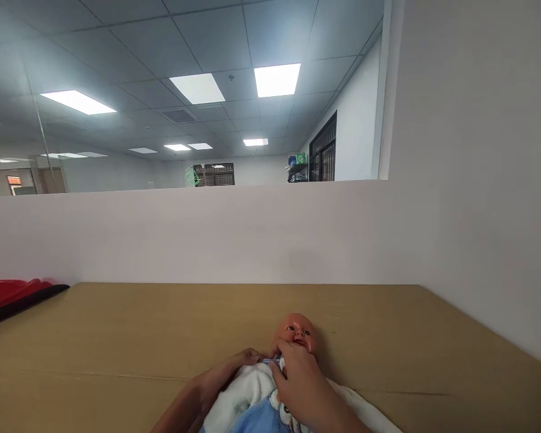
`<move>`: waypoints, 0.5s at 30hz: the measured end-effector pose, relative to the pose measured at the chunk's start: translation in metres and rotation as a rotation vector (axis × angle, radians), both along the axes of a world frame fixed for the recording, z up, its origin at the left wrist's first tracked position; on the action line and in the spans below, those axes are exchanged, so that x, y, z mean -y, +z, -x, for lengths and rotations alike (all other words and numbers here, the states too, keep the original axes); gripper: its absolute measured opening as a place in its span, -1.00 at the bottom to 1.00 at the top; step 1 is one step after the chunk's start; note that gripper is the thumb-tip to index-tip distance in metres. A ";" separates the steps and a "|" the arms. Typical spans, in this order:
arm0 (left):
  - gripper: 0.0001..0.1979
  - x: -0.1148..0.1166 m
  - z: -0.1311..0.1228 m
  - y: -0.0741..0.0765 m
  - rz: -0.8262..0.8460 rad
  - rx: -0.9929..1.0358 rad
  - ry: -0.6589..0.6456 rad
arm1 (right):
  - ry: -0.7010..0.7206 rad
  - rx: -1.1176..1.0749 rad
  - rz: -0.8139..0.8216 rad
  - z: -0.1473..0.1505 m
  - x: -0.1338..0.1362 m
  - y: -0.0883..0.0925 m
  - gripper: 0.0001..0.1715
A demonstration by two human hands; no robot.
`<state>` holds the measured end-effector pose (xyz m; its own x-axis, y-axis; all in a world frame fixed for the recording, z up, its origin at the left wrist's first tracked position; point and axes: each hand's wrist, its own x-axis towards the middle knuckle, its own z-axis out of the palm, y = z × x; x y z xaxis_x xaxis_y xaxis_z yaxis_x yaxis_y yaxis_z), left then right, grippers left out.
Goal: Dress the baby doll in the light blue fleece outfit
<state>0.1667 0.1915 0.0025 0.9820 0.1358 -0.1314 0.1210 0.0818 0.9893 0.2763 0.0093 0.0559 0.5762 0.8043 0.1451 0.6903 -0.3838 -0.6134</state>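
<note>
A baby doll point(296, 328) lies face up on the wooden table, its head toward the wall. White and blue fluffy cloth point(247, 391) with a cartoon print covers its body. At the doll's neck, on its left side in the picture, my left hand point(251, 357) pinches the edge of the cloth near a bluish strip. My right hand point(300, 376) lies over the doll's chest and chin, fingers bent at the neckline. What its fingertips grip there is mostly hidden.
The brown table top point(139, 325) has a seam running across it. A white wall point(234, 234) with a large window above stands behind the table, and another wall point(487, 240) rises at the right. A red object with a black edge point(13, 294) sits at the far left.
</note>
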 end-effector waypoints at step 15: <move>-0.56 -0.009 0.023 0.035 -0.636 0.114 0.066 | -0.011 0.044 -0.055 -0.024 0.005 0.006 -0.68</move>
<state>0.1434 0.2008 0.0373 0.9719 0.2135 0.0995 0.0272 -0.5210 0.8531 0.2999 0.0039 0.0617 0.5772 0.7880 0.2144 0.7130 -0.3582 -0.6028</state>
